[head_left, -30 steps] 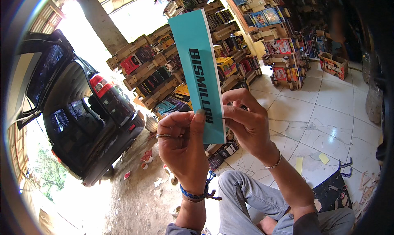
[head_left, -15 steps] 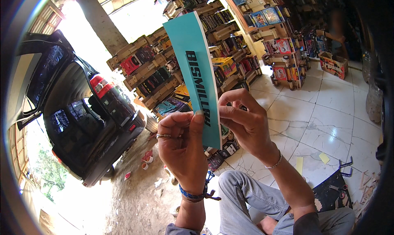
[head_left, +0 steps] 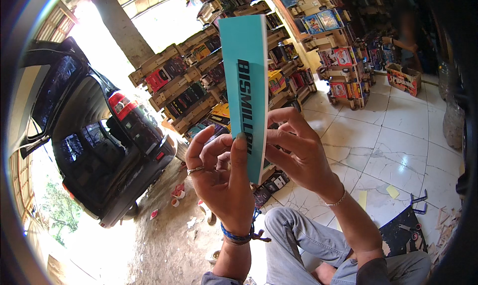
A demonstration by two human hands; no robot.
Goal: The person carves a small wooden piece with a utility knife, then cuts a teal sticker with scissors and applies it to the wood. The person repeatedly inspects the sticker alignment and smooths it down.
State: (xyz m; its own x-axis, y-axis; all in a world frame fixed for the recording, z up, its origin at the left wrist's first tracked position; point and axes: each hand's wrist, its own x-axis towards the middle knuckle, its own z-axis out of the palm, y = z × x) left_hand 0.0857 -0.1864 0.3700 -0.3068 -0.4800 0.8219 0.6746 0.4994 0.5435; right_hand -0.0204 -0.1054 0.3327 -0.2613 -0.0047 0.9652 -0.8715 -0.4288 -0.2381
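A long teal strip (head_left: 243, 41) with black lettering and a thin white right edge stands nearly upright in front of me. My left hand (head_left: 221, 173) grips its lower part, the thumb pressed on the lettered face and the fingers behind and to the left. At the strip's right edge, my right hand (head_left: 301, 150) has its fingers bent and pinched together. Its fingertips are partly hidden by the strip, so what they grip at the edge is hard to make out. A ring and a blue cord bracelet are on my left hand and wrist.
Wooden toy trucks fill stacked racks (head_left: 199, 81) ahead. A dark car (head_left: 107, 150) with its tailgate up stands at left. On the tiled floor at right lie yellow paper pieces (head_left: 393, 191), a black sheet (head_left: 406, 230) and wood scraps (head_left: 445, 230). A person sits far right.
The strip has swung more upright, its top moving right. My left fingers have loosened and spread outward while the thumb stays on the strip. My right hand has shifted only slightly.
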